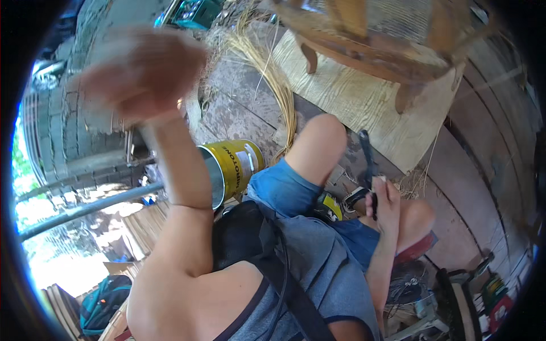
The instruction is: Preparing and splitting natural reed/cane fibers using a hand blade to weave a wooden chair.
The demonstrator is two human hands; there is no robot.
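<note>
My left hand (145,74) is raised at the upper left, its arm bent up from the elbow. Motion smears its fingers, so I cannot see whether anything is in them. At the right, beside my bent knee, my right hand (388,206) is closed around a slim dark tool (367,153), whose long end points up and away; its exact kind is unclear. Beyond my knees is a brown wooden chair (369,48) with a woven seat, apart from both hands. A bundle of pale, straw-like strands (278,85) lies to its left.
Under the chair lies a light plywood sheet (341,91) on dark floorboards. A yellow metal bucket (230,167) rests on its side by my left knee. A teal crate (196,12) sits at the back, a teal backpack (105,304) at lower left, and tools (460,295) at lower right.
</note>
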